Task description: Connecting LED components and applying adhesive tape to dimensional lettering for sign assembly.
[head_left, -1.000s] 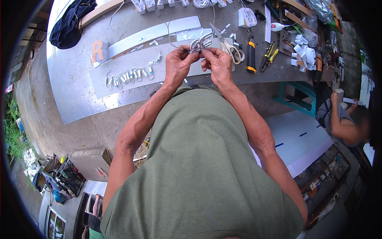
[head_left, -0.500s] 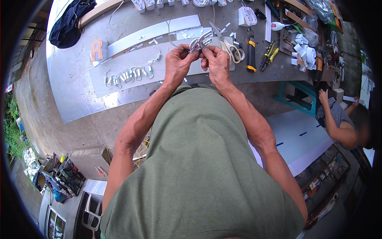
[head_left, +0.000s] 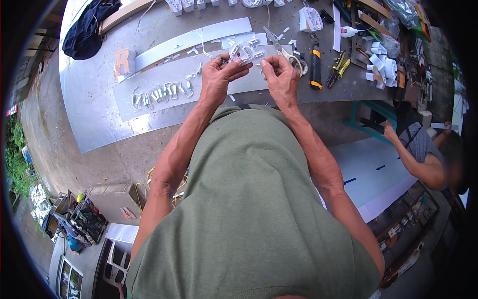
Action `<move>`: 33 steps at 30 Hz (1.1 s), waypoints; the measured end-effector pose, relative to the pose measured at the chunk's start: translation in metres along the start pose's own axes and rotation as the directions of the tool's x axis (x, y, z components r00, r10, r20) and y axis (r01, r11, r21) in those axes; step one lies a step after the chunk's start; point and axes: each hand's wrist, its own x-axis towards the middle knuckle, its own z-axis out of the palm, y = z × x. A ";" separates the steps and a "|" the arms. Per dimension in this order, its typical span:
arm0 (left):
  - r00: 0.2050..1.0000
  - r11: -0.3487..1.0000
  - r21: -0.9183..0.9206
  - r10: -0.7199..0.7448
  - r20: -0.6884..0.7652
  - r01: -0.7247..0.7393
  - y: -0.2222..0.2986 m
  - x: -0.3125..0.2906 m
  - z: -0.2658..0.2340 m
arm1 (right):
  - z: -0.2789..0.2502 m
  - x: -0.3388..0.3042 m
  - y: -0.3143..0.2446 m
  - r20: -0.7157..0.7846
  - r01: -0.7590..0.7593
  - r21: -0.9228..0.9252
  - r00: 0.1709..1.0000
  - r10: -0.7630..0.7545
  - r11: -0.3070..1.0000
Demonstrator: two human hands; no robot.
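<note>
The single view comes from a head-mounted fisheye camera, the left unit of a side-by-side pair. It faces steeply downward. The wearer's olive-green shirt (head_left: 249,194) is nearest, filling the centre; the forearms (head_left: 184,142) extend away toward the desk (head_left: 97,107) on the far side. Straight edges bend peripherally.

No wording I can make out from my end, just shapes and marks. There's a block cut as a single capital letter (head_left: 124,62) with an orange face, standing on the left of the bench, and a row of white letter-shaped pieces (head_left: 187,6) along the top edge, cropped on my feed. The pale sheet (head_left: 366,154) over on the right has dark blue arrows (head_left: 350,181) on it. Packets on the shelf (head_left: 396,231) lower right are way too small to read, sorry.
</note>
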 end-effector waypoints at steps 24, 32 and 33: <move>0.997 0.999 0.036 -0.027 0.068 0.025 -0.006 -0.003 0.002 | -0.004 -0.004 -0.005 0.059 0.518 -0.358 0.843 -0.535 0.776; 0.986 0.992 0.121 0.023 0.163 -0.043 -0.003 -0.004 0.005 | -0.015 -0.008 -0.011 0.127 0.596 -0.411 0.787 -0.604 0.690; 0.987 0.992 0.120 0.023 0.162 -0.043 -0.003 -0.004 0.005 | -0.019 -0.007 -0.011 0.130 0.596 -0.411 0.787 -0.603 0.689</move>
